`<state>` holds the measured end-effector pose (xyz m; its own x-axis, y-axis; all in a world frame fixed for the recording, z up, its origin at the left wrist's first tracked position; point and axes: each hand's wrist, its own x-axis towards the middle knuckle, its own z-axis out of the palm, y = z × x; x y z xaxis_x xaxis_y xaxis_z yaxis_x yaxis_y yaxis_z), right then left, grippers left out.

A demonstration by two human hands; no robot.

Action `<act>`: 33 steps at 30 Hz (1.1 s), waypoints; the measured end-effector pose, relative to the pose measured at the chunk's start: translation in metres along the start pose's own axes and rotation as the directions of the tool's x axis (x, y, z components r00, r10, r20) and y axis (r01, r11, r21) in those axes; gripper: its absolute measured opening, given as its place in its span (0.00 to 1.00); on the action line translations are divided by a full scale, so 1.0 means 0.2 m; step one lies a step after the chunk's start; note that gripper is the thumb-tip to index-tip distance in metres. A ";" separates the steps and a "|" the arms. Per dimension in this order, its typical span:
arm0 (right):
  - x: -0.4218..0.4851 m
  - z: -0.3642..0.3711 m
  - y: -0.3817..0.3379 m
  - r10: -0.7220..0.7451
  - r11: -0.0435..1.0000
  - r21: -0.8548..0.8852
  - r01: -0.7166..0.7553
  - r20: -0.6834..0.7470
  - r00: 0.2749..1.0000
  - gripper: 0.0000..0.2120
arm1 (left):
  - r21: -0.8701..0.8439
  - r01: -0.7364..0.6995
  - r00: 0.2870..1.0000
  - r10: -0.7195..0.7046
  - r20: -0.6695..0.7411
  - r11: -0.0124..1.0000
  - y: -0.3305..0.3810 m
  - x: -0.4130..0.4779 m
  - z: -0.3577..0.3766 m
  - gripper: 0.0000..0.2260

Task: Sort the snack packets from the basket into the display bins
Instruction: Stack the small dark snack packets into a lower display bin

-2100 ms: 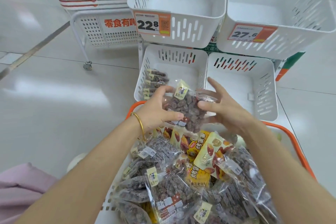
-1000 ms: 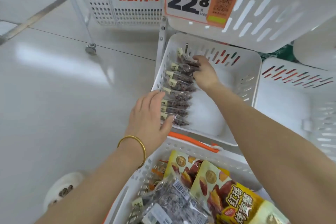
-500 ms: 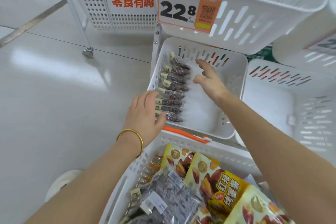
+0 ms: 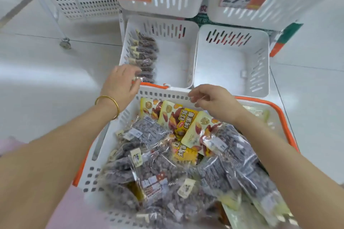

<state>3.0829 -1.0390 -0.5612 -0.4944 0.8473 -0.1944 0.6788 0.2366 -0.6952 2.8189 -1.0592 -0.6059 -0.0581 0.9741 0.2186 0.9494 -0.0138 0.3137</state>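
One packet row (image 4: 144,52) sits in my bin (image 4: 175,72), basket (image 4: 163,95) heaped. Left hand (image 4: 121,83) touches the row, pinch unclear; right hand (image 4: 214,100) fingers loosely curled, empty.

**Glossy pale floor under your rack**

The shiny white tiled floor (image 4: 41,80) in front of you carries a white wheeled cart (image 4: 61,5) at far left, with one caster (image 4: 65,43) planted near a tile seam. Just beside the cart stands the rack's white post (image 4: 122,26). The left lower bin (image 4: 173,61) and right lower bin (image 4: 223,65) sit low over the tiles. Whether they touch them, you cannot tell.
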 end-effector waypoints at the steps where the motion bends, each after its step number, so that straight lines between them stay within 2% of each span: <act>1: -0.02 0.03 -0.02 -0.016 1.000 -0.013 0.016 0.007 1.000 0.14 | -0.025 -0.010 0.998 0.012 0.068 1.000 0.03 -0.05 0.00 0.12; 4: -0.07 0.16 -0.10 -0.079 0.992 -0.083 0.095 0.175 0.981 0.11 | -0.068 0.064 0.958 -0.042 0.284 0.996 0.07 -0.19 0.02 0.11; 7: -0.11 0.29 -0.16 -0.084 0.977 -0.145 0.158 0.416 0.905 0.19 | -0.066 0.177 0.885 -0.129 0.447 0.982 0.10 -0.27 0.02 0.14; 10: -0.12 0.35 -0.17 -0.080 0.965 -0.180 0.190 0.490 0.868 0.19 | -0.052 0.203 0.815 -0.139 0.562 0.978 0.12 -0.32 0.03 0.18; 14: -0.11 0.30 -0.18 -0.085 0.991 -0.048 0.122 0.469 0.879 0.11 | 0.031 0.256 0.749 -0.219 0.625 0.966 0.12 -0.33 0.10 0.25; 17: -0.11 0.21 -0.15 -0.029 0.996 0.085 -0.014 0.482 0.876 0.06 | 0.048 0.283 0.749 -0.252 0.613 0.958 0.12 -0.31 0.11 0.25; 19: -0.11 0.14 -0.11 0.007 0.983 0.167 -0.079 0.393 0.920 0.06 | 0.000 0.290 0.752 -0.228 0.618 0.957 0.11 -0.30 0.12 0.27; 21: -0.11 0.06 -0.08 0.064 0.957 0.264 -0.123 0.219 0.974 0.06 | 0.016 0.234 0.787 -0.199 0.584 0.972 0.09 -0.30 0.14 0.30; 23: -0.10 -0.02 -0.04 0.118 0.941 0.309 -0.136 0.077 0.990 0.07 | 0.071 0.153 0.824 -0.167 0.541 0.986 0.09 -0.31 0.15 0.31; 24: -0.10 -0.05 -0.03 0.134 0.939 0.314 -0.140 0.040 0.990 0.08 | 0.083 0.123 0.821 -0.149 0.551 0.989 0.12 -0.31 0.15 0.32; 26: -0.10 -0.07 0.00 0.152 0.937 0.315 -0.149 0.015 0.988 0.08 | 0.127 0.042 0.772 -0.113 0.626 0.991 0.18 -0.34 0.17 0.37; 29: -0.10 -0.06 0.03 0.168 0.929 0.331 -0.163 0.012 0.986 0.07 | 0.262 -0.074 0.689 -0.141 0.711 0.962 0.25 -0.37 0.20 0.43; 31: -0.10 -0.05 0.03 0.172 0.925 0.343 -0.164 0.009 0.985 0.07 | 0.291 -0.096 0.674 -0.153 0.722 0.952 0.26 -0.37 0.20 0.42; 33: -0.11 -0.04 0.04 0.169 0.923 0.351 -0.158 0.000 0.986 0.07 | 0.238 -0.065 0.674 -0.134 0.727 0.969 0.27 -0.36 0.17 0.39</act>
<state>3.1030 -1.0510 -0.5558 -0.3723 0.8751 -0.3092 0.5141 -0.0829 -0.8537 2.8842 -1.1217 -0.6362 0.0580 0.8223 -0.5660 0.9973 -0.0225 0.0696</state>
